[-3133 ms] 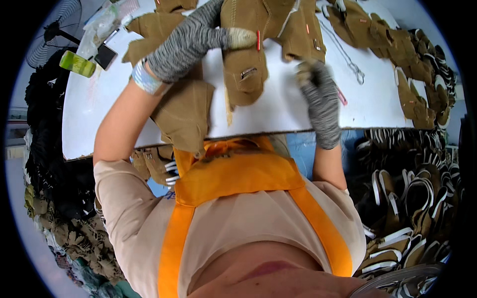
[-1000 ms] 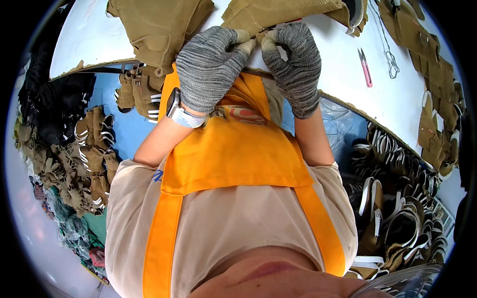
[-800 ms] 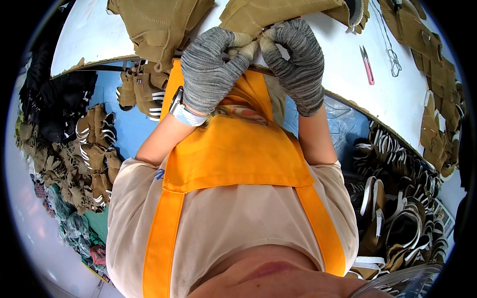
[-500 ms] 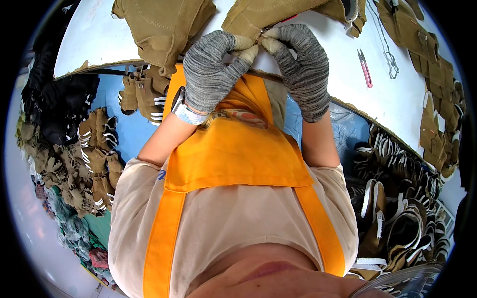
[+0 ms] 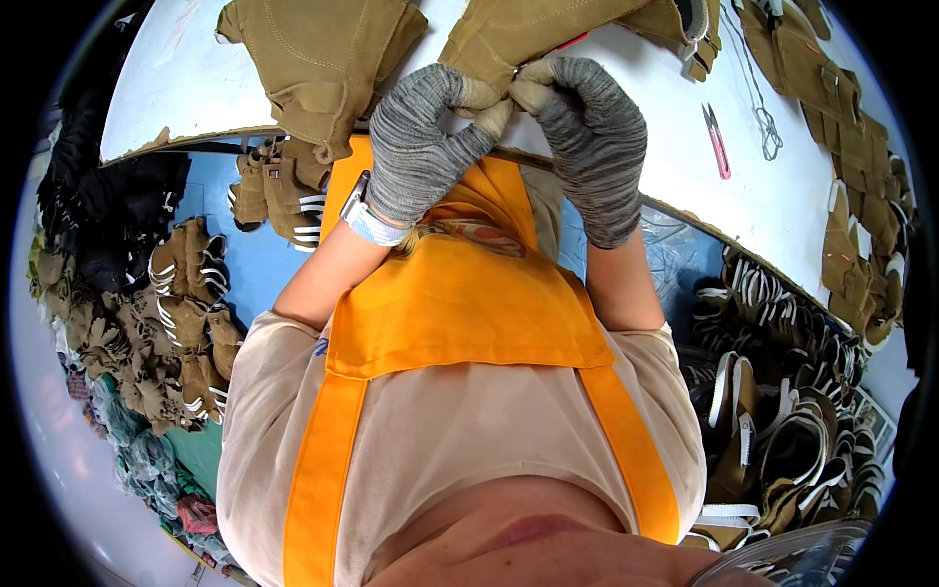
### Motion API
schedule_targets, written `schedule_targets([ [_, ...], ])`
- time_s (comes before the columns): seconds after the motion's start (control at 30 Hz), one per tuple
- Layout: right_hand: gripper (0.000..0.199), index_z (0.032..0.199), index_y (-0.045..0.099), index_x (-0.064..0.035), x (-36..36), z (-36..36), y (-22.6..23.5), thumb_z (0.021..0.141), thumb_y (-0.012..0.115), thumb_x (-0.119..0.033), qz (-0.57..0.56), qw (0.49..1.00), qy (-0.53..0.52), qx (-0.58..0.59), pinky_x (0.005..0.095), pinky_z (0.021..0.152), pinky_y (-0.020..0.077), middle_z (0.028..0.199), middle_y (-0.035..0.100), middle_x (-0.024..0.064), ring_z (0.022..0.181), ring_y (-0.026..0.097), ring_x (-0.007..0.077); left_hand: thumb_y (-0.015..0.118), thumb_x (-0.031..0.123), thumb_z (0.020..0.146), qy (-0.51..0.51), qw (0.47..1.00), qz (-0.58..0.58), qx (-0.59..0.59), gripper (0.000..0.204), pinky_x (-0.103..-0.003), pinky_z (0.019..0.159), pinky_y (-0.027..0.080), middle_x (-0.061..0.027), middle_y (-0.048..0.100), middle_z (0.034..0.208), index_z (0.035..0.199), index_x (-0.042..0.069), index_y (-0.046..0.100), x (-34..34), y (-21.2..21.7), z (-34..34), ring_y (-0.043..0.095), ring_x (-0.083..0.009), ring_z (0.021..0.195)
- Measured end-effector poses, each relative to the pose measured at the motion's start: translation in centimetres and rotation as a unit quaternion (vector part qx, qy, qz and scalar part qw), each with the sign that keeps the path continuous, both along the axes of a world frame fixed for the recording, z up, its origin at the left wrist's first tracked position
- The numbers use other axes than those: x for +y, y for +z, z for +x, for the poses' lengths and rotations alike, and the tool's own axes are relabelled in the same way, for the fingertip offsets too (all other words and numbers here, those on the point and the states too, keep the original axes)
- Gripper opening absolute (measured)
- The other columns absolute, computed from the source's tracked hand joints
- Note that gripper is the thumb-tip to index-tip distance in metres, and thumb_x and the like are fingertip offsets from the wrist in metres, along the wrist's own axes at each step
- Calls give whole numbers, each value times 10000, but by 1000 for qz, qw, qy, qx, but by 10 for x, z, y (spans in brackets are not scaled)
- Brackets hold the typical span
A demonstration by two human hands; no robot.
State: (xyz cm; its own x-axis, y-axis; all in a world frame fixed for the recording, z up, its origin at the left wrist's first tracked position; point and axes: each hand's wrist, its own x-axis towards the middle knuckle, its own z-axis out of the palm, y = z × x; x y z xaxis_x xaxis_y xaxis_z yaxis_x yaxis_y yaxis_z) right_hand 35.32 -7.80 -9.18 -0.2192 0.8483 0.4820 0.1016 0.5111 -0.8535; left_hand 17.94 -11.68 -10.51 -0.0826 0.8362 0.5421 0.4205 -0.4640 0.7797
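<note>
Off to the left of the grip, a loose tan piece [image 5: 328,68] lies flat on the white desk [image 5: 186,83] and hangs a little over the edge, just as it did a moment ago. The left hand [image 5: 421,137], in a grey knit glove, has its fingers curled and pinches the near edge of the tan shoe upper [image 5: 518,34]. Right beside it, touching, the right hand [image 5: 587,137] pinches the same edge with thumb and fingers pressed together. A second ago both hands sat a bit lower and closer to the orange apron [image 5: 460,303]; now they have lifted toward the desk edge and squeezed tighter together, so the work on that edge looks to be going on, not finished. What sits between the fingertips is too small to tell, maybe a thread or a fold. To the right of the grip, well apart, small pink snips [image 5: 716,142] lie untouched on the desk.
</note>
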Motion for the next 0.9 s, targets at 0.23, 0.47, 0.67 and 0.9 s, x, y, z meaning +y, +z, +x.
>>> schedule_targets([
  [0.23, 145, 988, 681, -48, 1, -5, 13, 872, 725, -124, 27, 998, -17, -58, 271, 715, 560, 832, 699, 56, 749, 663, 125, 815, 128, 753, 4, 999, 29, 41, 228, -327, 707, 534, -91, 672, 871, 908, 40, 673, 2, -3, -5, 662, -228, 792],
  [0.47, 214, 1022, 670, -46, 8, -8, 6, 828, 756, -76, 89, 993, -25, -69, 278, 764, 553, 911, 679, 68, 813, 668, 147, 765, 160, 832, 5, 993, -4, -122, 198, -267, 707, 491, -38, 614, 846, 951, 34, 671, 6, -1, 1, 560, -135, 734],
  [0.67, 290, 1082, 659, -57, 14, -6, -7, 809, 756, -44, 132, 991, -2, -33, 289, 788, 540, 960, 663, 69, 844, 655, 177, 725, 148, 877, -2, 978, -106, -179, 150, -244, 680, 463, -11, 586, 788, 932, 17, 677, 11, 13, 4, 494, -93, 692],
  [0.9, 426, 1120, 668, -91, 16, -6, 1, 739, 813, -214, 229, 963, -18, -143, 364, 832, 488, 971, 634, 59, 903, 586, 265, 635, 207, 952, -66, 975, -119, -176, 186, -263, 699, 468, -21, 581, 807, 971, 22, 637, 14, 13, 0, 519, -118, 733],
])
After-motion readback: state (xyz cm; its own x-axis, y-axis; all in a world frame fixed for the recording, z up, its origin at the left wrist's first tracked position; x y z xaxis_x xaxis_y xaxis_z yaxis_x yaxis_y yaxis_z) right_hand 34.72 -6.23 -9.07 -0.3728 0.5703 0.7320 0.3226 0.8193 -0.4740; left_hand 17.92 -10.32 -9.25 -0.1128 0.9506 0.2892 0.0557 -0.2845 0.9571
